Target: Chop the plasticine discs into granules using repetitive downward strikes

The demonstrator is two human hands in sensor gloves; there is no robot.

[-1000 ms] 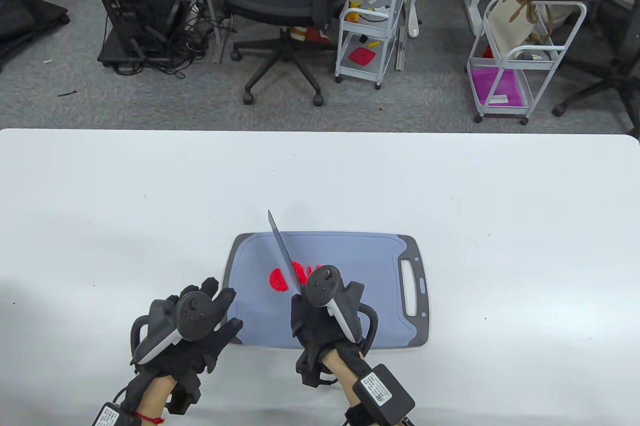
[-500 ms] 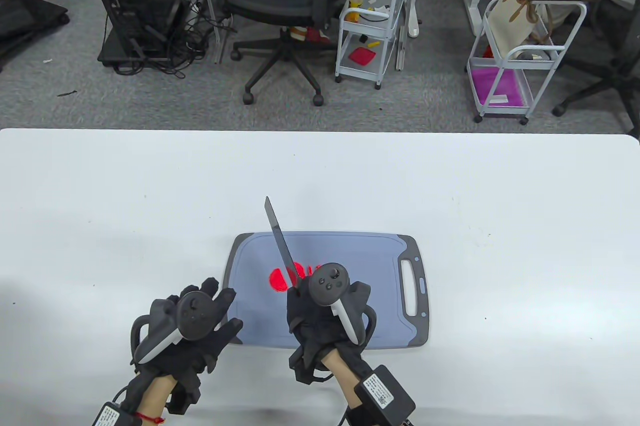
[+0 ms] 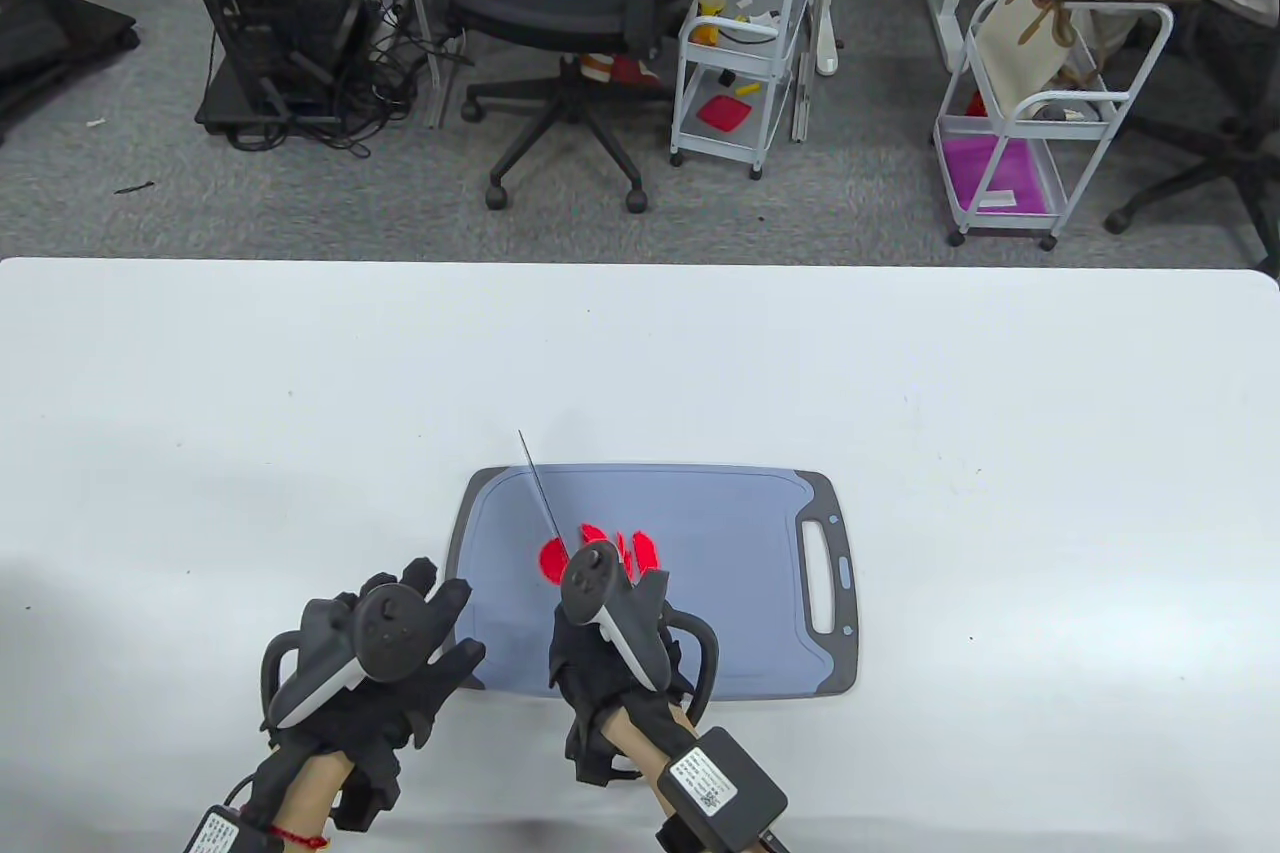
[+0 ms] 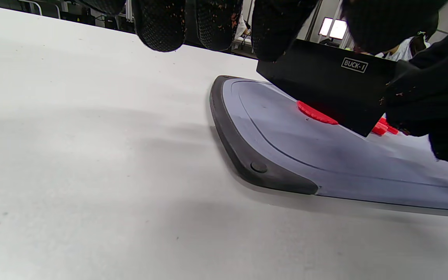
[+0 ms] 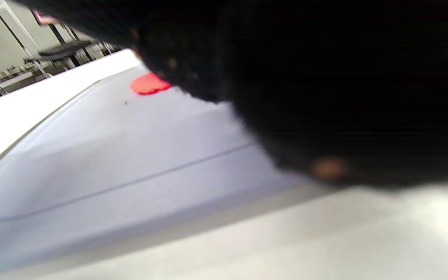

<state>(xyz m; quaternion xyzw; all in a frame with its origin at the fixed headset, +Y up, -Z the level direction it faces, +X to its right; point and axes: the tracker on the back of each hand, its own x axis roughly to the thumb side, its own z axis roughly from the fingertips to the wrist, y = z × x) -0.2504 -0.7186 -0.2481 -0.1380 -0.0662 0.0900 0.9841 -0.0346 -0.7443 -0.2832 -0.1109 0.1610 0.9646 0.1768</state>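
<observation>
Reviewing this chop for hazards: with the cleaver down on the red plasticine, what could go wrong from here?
1. The left hand rests at the cutting board corner, close to the cleaver; a drifting strike might reach its fingers.
2. Nothing pins the plasticine pieces; they may stick to the blade or scatter.

A matt black cleaver blade, matt red plasticine and a smooth blue-grey plastic cutting board with darker rubbery rim sit on the smooth white tabletop, beside knitted black-gloved hands.
</observation>
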